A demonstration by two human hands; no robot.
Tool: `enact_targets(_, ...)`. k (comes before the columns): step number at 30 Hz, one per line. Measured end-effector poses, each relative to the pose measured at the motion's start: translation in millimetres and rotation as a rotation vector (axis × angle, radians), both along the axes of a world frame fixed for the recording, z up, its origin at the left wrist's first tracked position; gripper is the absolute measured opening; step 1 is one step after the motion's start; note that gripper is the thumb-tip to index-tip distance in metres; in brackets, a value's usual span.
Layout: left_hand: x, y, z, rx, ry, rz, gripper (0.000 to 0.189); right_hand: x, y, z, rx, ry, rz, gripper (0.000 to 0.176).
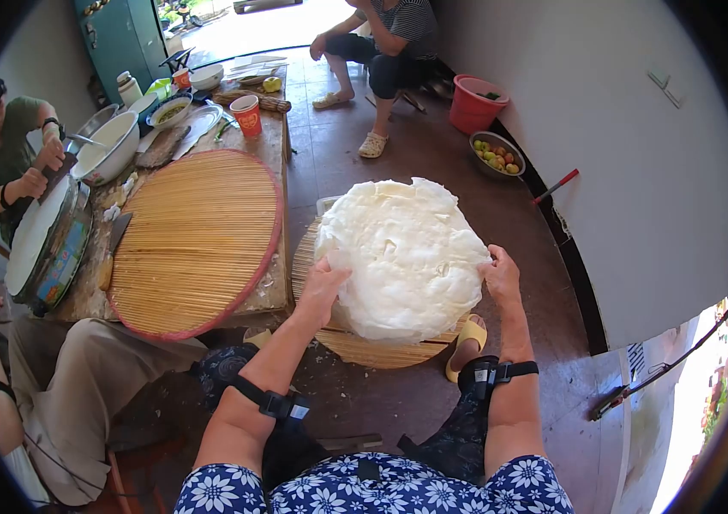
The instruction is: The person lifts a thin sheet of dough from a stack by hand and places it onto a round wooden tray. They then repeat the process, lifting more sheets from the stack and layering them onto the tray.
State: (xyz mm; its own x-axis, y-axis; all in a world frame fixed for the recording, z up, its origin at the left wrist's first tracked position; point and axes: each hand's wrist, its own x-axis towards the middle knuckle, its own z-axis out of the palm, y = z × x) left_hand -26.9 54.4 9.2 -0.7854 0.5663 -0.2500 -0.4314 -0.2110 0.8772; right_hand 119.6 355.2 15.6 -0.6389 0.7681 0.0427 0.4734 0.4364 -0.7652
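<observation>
A large, round stack of thin white sheets [402, 257] lies over a round slatted mat [364, 349] in front of me. My left hand [323, 289] pinches the stack's left edge, where a thin translucent piece shows at the fingers. At the right edge, my right hand [501, 274] has its thumb and fingers closed on the rim. The sheets look uneven and wrinkled, with a few small raised flaps near the middle. What supports the mat is mostly hidden beneath it.
Left, a wooden table [271, 295] bears a red-rimmed slatted mat [201, 244], a knife [115, 248], bowls and a red cup [246, 116]. A co-worker [17, 154] works at a round griddle [51, 244]. Another person sits ahead, near a red bucket [477, 104] and a fruit bowl [497, 156].
</observation>
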Motion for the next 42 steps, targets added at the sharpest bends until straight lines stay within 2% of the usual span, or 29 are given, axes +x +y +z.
enact_targets(11, 0.0, 1.1, -1.6, 0.007, 0.057, -0.03, 0.03, 1.6, 1.3, 0.8, 0.087, -0.065, 0.008, 0.052)
enact_targets(19, 0.1, 0.2, 0.7, -0.046, 0.072, -0.043, 0.03, 0.1, 12.3, -16.4, 0.096, -0.017, 0.022, 0.05)
enact_targets(21, -0.7, 0.7, -1.3, -0.006, 0.077, -0.057, 0.036, 0.6, 16.4, -20.6, 0.108, 0.001, 0.03, 0.05)
enact_targets(33, 0.7, 0.1, -0.4, 0.005, 0.07, -0.029, 0.032, -1.1, 12.3, -17.3, 0.175, -0.021, 0.017, 0.051)
enact_targets(39, 0.1, 2.2, -2.8, 0.023, 0.092, 0.018, 0.033, -1.6, 3.2, -5.9, 0.128, 0.096, 0.008, 0.048)
enact_targets(41, -0.2, 1.7, 0.1, 0.029, 0.102, 0.012, 0.033, -2.4, 4.0, -6.1, -0.076, 0.236, -0.016, 0.046)
enact_targets(42, 0.2, 0.4, 2.2, 0.033, 0.112, 0.008, 0.034, -2.6, 2.2, -2.3, -0.079, 0.232, -0.01, 0.046)
